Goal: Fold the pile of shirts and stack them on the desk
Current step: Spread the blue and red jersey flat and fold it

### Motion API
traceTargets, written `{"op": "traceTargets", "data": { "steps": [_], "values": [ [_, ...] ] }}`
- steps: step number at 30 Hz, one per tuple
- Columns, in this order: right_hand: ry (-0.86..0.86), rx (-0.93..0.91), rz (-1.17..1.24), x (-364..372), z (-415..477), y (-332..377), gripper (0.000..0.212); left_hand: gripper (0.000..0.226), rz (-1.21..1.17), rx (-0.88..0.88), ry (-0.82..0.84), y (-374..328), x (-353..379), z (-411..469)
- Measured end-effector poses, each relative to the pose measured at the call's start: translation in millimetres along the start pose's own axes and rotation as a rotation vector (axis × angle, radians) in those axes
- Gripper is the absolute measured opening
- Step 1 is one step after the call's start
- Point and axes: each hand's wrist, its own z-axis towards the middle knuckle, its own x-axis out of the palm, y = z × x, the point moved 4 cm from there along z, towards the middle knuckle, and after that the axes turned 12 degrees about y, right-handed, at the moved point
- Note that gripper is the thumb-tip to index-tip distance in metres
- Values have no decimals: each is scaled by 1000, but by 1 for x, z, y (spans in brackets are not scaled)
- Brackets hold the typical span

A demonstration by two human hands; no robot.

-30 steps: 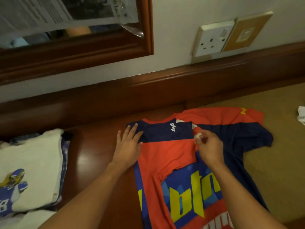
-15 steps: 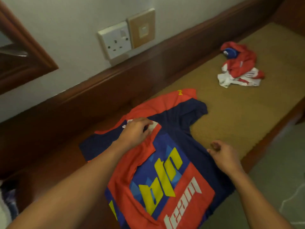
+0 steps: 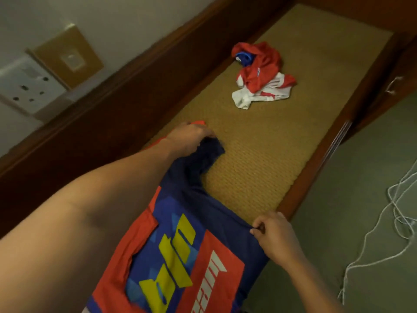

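Item one, nearest: a shirt (image 3: 180, 245) in navy, red and blue with large yellow lettering and a red panel bearing white letters, lying flat and print-up on the bench (image 3: 259, 159), its lower part running out of the bottom of the view. A red flap of the same cloth lies folded in over its left side. Right hand (image 3: 275, 238): at the shirt's right edge near the front lip of the bench, thumb and curled fingers pinching a small fold of the navy cloth. Left hand (image 3: 191, 137): forearm stretched across the shirt from the lower left, fingers curled down over the end of the navy sleeve and grasping it, a bit of red cloth showing at the fingertips. Bench surface: woven tan matting set in a dark wooden frame. To the right, below the bench: a greenish floor (image 3: 327, 222) with a loose white cord (image 3: 404, 199) looping over it. Farther along the matting, well apart from both hands: a crumpled shirt (image 3: 261, 75), red and white with a patch of blue, unfolded. Behind, upper left: a dark wooden rail (image 3: 112, 105) against the wall (image 3: 135, 23), carrying a white socket (image 3: 24, 86) and, just beside it, a brass-coloured plate (image 3: 70, 57).
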Motion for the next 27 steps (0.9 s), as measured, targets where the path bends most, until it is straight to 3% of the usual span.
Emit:
{"op": "traceTargets", "data": {
  "steps": [6,11,14,19,27],
  "values": [
    [-22,-40,54,-6,4,-6,13,80,197,59,207,-8,6,41],
    [-5,-66,12,-7,6,-2,11,51,177,17,247,0,14,44],
    [-18,-49,-23,-5,3,4,3,30,274,1,175,8,8,26],
    [-99,-75,-8,0,-7,9,19,24,353,70,-19,21,-10,-26],
    [-153,-144,129,21,-27,26,14,19,66,102,-80,41,-25,-124]
  ]
}}
